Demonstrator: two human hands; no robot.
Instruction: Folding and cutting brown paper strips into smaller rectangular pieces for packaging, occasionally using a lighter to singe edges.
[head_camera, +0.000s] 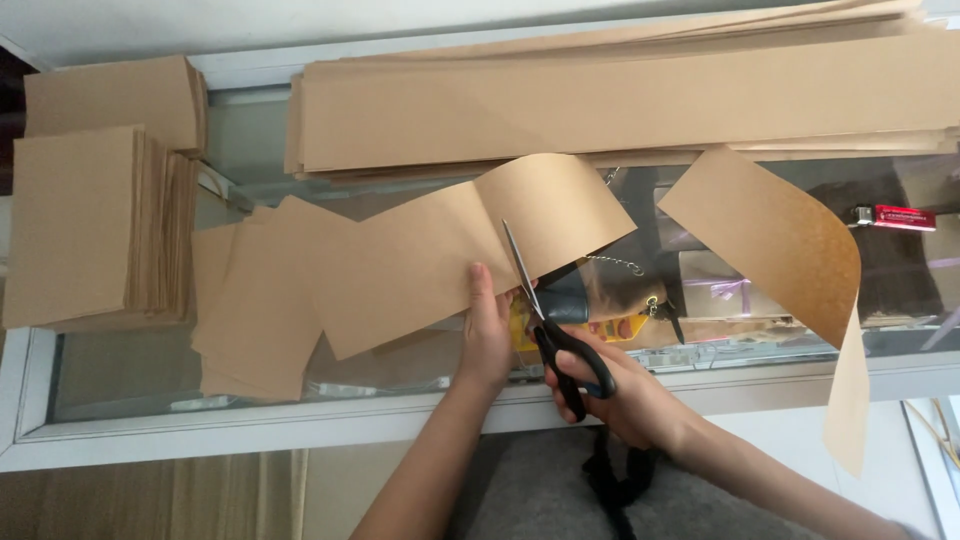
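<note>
Over the glass tabletop (700, 385), my left hand (487, 335) pins the paper strip (420, 260) flat for cutting while my right hand (625, 400), clamped on scissors (545, 320), opens the blades across it.

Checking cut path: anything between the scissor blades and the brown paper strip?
Nothing visible. The black-handled scissors in the right hand already meet the brown paper strip, which the left hand holds beside the blades.

Glass-topped counter (250, 175), brown paper stacks (95, 225), long strips (620, 100), red lighter (903, 217)
</note>
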